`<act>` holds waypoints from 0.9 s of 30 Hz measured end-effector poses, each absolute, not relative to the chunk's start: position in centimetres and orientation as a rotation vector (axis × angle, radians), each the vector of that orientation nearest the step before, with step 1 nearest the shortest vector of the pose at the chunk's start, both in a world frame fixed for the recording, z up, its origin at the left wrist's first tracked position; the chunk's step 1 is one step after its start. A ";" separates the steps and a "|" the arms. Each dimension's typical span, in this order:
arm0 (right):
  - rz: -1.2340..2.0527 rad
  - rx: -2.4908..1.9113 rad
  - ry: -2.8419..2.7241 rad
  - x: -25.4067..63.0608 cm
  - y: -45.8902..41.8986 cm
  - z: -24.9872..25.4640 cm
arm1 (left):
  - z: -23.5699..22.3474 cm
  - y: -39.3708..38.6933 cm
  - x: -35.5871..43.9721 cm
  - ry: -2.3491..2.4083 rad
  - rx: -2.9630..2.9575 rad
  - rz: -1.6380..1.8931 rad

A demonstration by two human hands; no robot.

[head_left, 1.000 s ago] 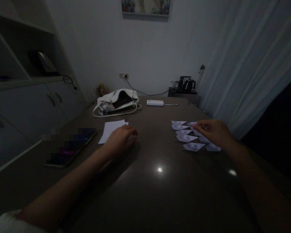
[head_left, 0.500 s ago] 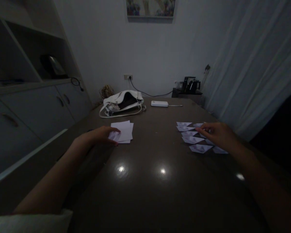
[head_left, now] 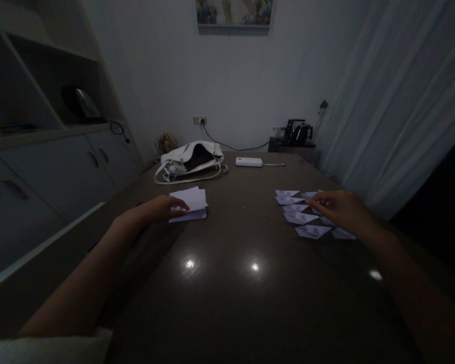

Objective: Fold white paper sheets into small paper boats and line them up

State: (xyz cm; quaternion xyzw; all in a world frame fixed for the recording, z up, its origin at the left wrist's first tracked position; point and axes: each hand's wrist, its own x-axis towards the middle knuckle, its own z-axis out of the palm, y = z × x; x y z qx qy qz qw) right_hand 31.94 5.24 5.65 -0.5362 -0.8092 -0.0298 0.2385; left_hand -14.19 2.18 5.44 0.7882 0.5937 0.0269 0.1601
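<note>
On the left of the table, my left hand [head_left: 170, 206] is closed on the near edge of a white sheet of paper [head_left: 191, 196]. That edge is raised and lies over the other square sheets [head_left: 197, 216] of a small stack. To the right, several folded white paper boats [head_left: 300, 218] lie in two rough columns. My right hand [head_left: 335, 205] is over the right column with thumb and index finger pinched at a paper boat [head_left: 310, 194] near the back. The palm and fingers hide part of that column.
Behind the paper lies an open white handbag [head_left: 191, 162] with its strap on the brown table [head_left: 227, 293]. A white power bank [head_left: 248, 162] with a short cable rests at the far middle. Black kettles [head_left: 301, 132] stand on a small stand beyond the far right corner.
My left hand has lifted the near edge of the top sheet, which now tilts and shows the sheets below. My right hand has stayed almost still at the paper boats.
</note>
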 end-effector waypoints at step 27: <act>-0.111 -1.441 -2.259 32.1 5.3 5.7 | 4.9 2.7 -14.7 1.734 2.286 0.078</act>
